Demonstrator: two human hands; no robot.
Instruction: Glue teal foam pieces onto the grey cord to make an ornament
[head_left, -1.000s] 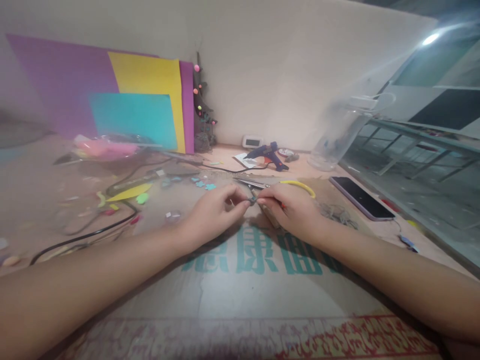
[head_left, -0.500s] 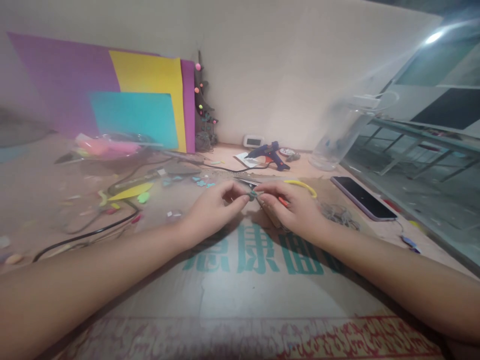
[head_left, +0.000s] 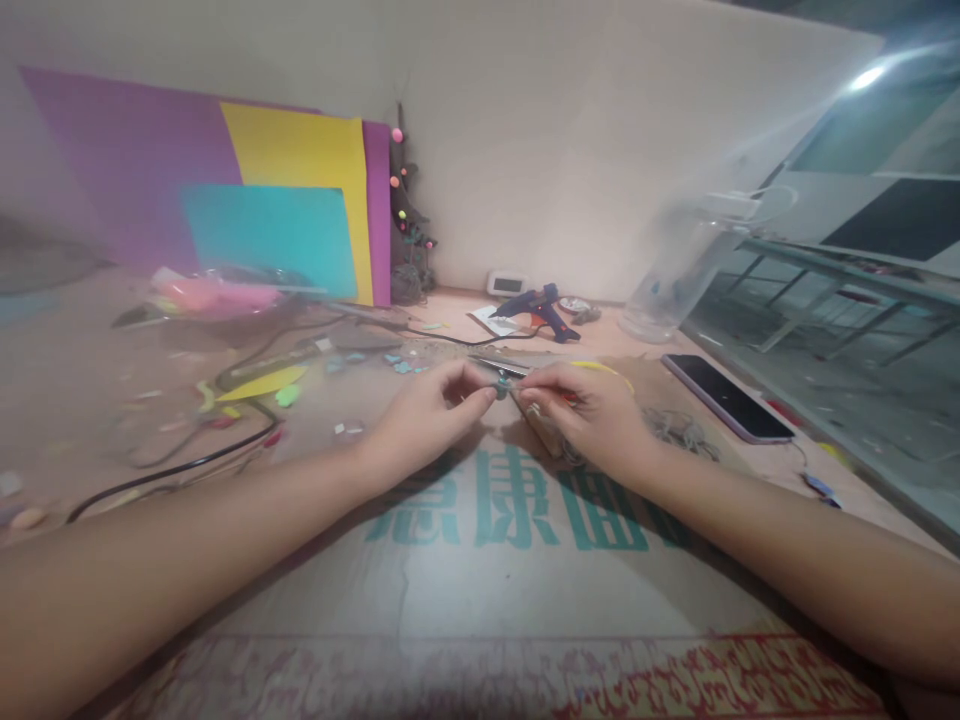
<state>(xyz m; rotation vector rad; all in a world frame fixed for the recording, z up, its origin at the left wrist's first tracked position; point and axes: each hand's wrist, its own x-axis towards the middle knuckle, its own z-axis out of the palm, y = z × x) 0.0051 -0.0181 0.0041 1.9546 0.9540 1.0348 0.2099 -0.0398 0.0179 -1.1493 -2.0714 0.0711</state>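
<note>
- Right now I am pinching a tiny grey-green craft piece (head_left: 501,387) between both sets of fingertips, just above the flat brown cardboard sheet with teal printed characters (head_left: 465,560) that is covering the desk in front of me.
- My left hand (head_left: 427,415) is closing thumb and forefinger narrowly on the left side of the piece, with the other fingers curled under.
- My right hand (head_left: 592,415) is meeting it from the other side, fingers drawn tight together; something thin and red-orange is showing under them, but I cannot tell whether it is part of the piece or a separate scrap.
- Just behind my knuckles, a pair of metal scissors with a yellow handle loop (head_left: 525,368) is lying on the cardboard, near but not touching my hands as far as I can tell.
- Farther back, a blue hot glue gun (head_left: 541,306) is resting by the wall, and a dark smartphone (head_left: 726,397) is lying well off to my right.
- I am judging this as the fine fitting step: pressing or twisting two small parts together at the fingertips.
- I am thinking the next move calls for a steady, light pinch and small turns, since the piece is so small that a slip could drop it among the coloured foam scraps (head_left: 285,395) to my left.
</note>
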